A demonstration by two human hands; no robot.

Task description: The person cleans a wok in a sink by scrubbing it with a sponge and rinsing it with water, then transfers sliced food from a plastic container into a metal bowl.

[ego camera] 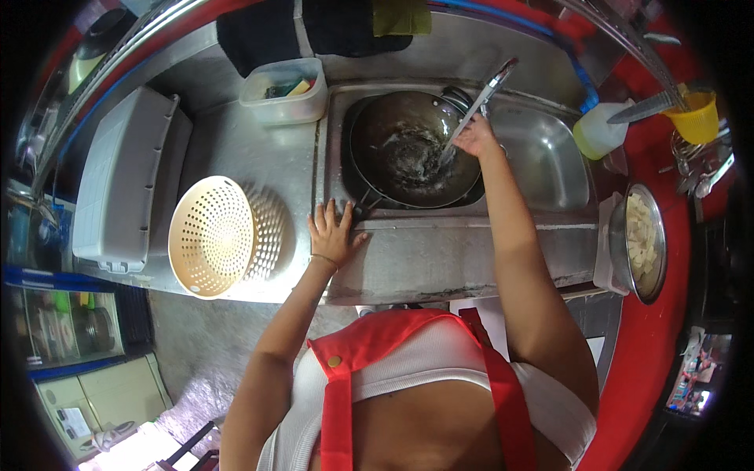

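Observation:
A dark wok [400,126] sits in the left basin of a steel sink [331,141], with churned water in its bottom. From the tap [502,73] a pale, slanting stream runs down into the wok. My right hand [476,138] is at this stream, over the wok's right rim. Whether its fingers grip the tap or only meet the water, I cannot tell. My left hand [331,232] lies palm down with spread fingers on the sink's front edge. Its fingertips are close to a dark handle below the wok, and it holds nothing.
Left on the counter stand a perforated cream colander [212,235] and a grey plastic bin [121,182]. A clear tub [285,91] holds sponges behind. To the right are the second basin [545,159], a liquid-filled plastic container [598,132] and a steel bowl [621,241] of pale cut pieces.

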